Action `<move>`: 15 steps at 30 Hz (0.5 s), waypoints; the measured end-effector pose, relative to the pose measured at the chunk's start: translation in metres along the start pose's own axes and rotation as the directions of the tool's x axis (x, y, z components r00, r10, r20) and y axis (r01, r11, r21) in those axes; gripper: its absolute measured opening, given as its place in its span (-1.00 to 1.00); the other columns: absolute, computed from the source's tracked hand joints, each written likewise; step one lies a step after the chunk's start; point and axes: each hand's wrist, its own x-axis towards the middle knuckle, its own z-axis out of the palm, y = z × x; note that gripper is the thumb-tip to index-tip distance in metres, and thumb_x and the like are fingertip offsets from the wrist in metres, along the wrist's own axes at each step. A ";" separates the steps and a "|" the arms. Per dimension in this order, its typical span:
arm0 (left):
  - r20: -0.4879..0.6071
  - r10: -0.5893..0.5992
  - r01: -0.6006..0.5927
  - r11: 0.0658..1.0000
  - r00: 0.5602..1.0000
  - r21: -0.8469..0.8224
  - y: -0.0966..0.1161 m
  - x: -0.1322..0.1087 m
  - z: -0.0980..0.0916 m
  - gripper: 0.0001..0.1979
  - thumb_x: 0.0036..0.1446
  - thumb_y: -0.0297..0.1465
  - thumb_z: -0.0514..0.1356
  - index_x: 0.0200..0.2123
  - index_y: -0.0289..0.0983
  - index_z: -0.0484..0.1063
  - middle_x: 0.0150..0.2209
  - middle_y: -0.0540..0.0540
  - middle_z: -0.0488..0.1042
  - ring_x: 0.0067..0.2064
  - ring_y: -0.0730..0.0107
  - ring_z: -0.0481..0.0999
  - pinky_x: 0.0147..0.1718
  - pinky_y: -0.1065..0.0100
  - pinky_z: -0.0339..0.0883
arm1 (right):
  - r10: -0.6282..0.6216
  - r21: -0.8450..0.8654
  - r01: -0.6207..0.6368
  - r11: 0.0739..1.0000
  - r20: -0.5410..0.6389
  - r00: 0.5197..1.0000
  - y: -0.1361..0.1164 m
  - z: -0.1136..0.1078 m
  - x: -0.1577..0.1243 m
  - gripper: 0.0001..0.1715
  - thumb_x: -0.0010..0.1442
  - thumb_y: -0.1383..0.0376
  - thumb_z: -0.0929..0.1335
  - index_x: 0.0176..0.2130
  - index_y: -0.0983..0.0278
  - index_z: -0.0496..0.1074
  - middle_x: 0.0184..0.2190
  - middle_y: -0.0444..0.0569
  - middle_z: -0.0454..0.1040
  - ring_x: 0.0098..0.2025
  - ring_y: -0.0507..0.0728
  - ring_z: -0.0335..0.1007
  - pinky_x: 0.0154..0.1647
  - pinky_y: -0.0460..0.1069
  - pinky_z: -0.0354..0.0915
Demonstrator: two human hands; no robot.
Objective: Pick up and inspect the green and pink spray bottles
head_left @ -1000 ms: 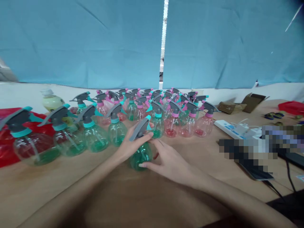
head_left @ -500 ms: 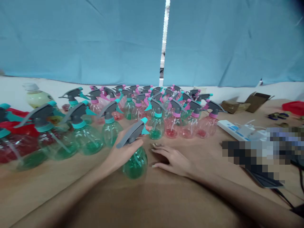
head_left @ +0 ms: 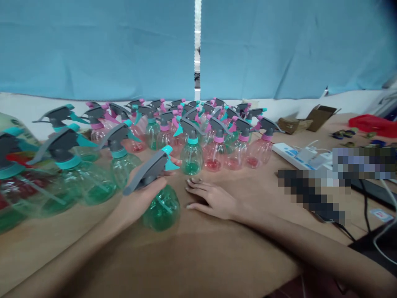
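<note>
My left hand (head_left: 143,194) is wrapped round the neck of a clear green spray bottle (head_left: 163,209) with a grey and turquoise trigger head, which points away to the right. Some of the neck is hidden behind the fingers. Just to the right, my right hand (head_left: 212,198) rests on the wooden table (head_left: 192,260), fingers spread and holding nothing. Beyond it stand another green spray bottle (head_left: 191,159) with a turquoise collar and a pink spray bottle (head_left: 214,155).
More green spray bottles (head_left: 96,184) stand at the left, with rows of pink and green ones behind. To the right lie a white power strip (head_left: 290,154), cables and a blurred dark object (head_left: 310,194). Cardboard boxes (head_left: 321,117) and a red bag (head_left: 372,124) are farther back.
The view has swung right and slightly down, so most things sit farther left and higher. My left hand keeps its hold on the spray bottle; my right hand stays spread on the table.
</note>
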 end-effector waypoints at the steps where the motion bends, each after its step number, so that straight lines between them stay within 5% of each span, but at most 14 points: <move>1: -0.001 -0.002 0.002 1.000 1.000 -0.006 0.001 0.001 0.000 -0.70 -0.07 -0.27 0.09 -0.27 -0.21 0.49 -0.22 -0.07 0.57 -0.09 0.16 0.50 0.05 0.12 0.22 | 0.004 -0.008 -0.004 1.000 -0.001 1.000 -0.001 -0.001 -0.002 -0.36 0.23 0.00 0.21 0.17 0.29 0.21 0.22 0.08 0.16 0.27 0.15 0.01 0.26 0.14 -0.01; 8: -0.055 -0.076 0.075 0.997 0.996 -0.020 -0.008 0.001 -0.003 -0.70 -0.11 -0.19 0.14 -0.32 -0.21 0.48 -0.19 -0.10 0.57 -0.05 0.03 0.46 0.04 0.03 0.21 | 0.165 -0.109 -0.175 0.978 -0.094 0.982 0.003 -0.030 -0.055 -0.49 0.24 0.08 0.24 0.09 0.27 0.29 0.14 0.06 0.30 0.18 0.17 0.19 0.17 0.12 0.16; 11: -0.023 -0.090 0.090 0.996 0.996 -0.005 -0.014 0.004 -0.004 -0.72 -0.06 -0.19 0.14 -0.30 -0.19 0.47 -0.15 -0.05 0.55 -0.03 0.04 0.45 0.05 0.05 0.21 | 0.323 -0.255 -0.417 0.872 -0.339 0.884 0.023 -0.046 -0.107 -0.56 0.25 0.11 0.22 0.05 0.25 0.32 0.11 0.11 0.31 0.17 0.24 0.17 0.13 0.23 0.16; 15: -0.025 -0.072 0.072 0.997 0.997 0.019 -0.009 0.007 0.002 -0.74 -0.04 -0.18 0.14 -0.32 -0.17 0.47 -0.17 -0.04 0.56 -0.05 0.04 0.47 0.02 0.06 0.25 | 0.406 -0.438 -0.685 0.583 -0.573 0.712 0.058 -0.061 -0.182 -0.29 0.15 -0.10 0.22 0.07 0.33 0.30 0.22 0.27 0.10 0.23 0.41 0.02 0.13 0.34 0.04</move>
